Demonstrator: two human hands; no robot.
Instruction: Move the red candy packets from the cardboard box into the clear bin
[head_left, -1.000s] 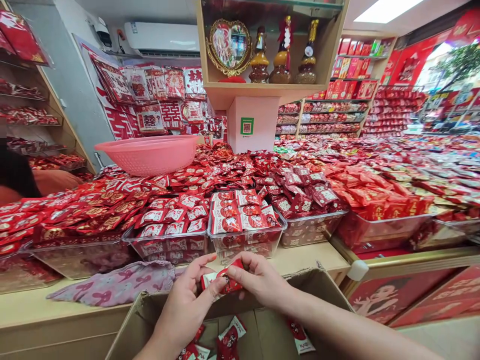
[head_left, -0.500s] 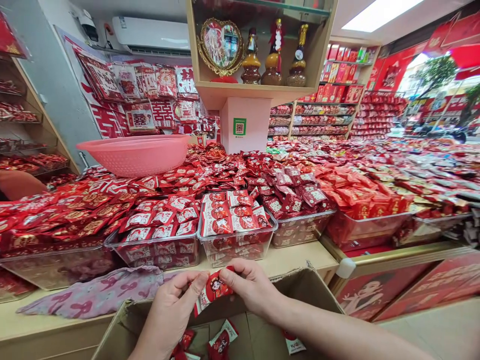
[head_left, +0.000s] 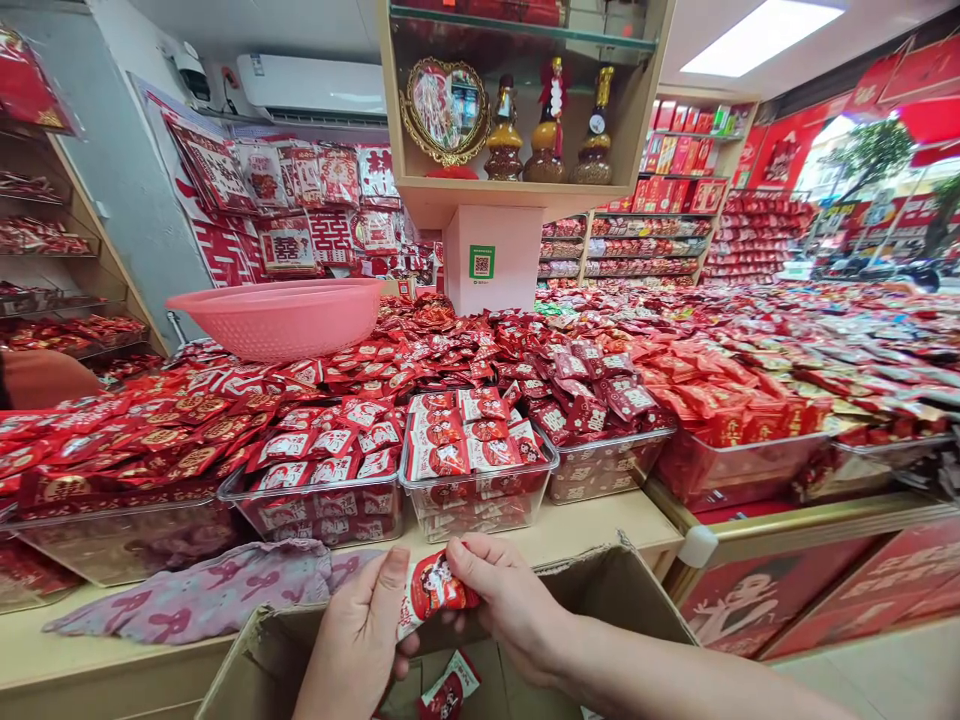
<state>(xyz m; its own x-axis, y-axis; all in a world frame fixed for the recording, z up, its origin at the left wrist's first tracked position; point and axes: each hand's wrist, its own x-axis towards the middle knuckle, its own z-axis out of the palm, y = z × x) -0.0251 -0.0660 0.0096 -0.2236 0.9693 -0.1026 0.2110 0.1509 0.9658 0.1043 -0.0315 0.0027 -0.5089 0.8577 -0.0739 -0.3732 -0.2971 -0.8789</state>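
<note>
Both of my hands pinch a small stack of red and white candy packets [head_left: 433,591] above an open cardboard box [head_left: 600,590]. My left hand [head_left: 360,640] wraps the stack's left end with thumb and fingers closed. My right hand [head_left: 506,600] grips its right end from above. More of the same packets [head_left: 448,692] lie inside the box below. Just beyond, a clear plastic bin [head_left: 480,500] on the counter is filled with similar packets.
A purple patterned cloth [head_left: 202,595] lies on the wooden counter [head_left: 592,520] to the left. Several clear bins of red sweets line the counter. A pink basket [head_left: 277,318] rests on the heap behind. Another person's orange sleeve [head_left: 41,375] shows at far left.
The packets in my hands have turned from flat and spread to a tighter stack, sinking slightly toward the box. My view has shifted a little; the hands keep their hold.
</note>
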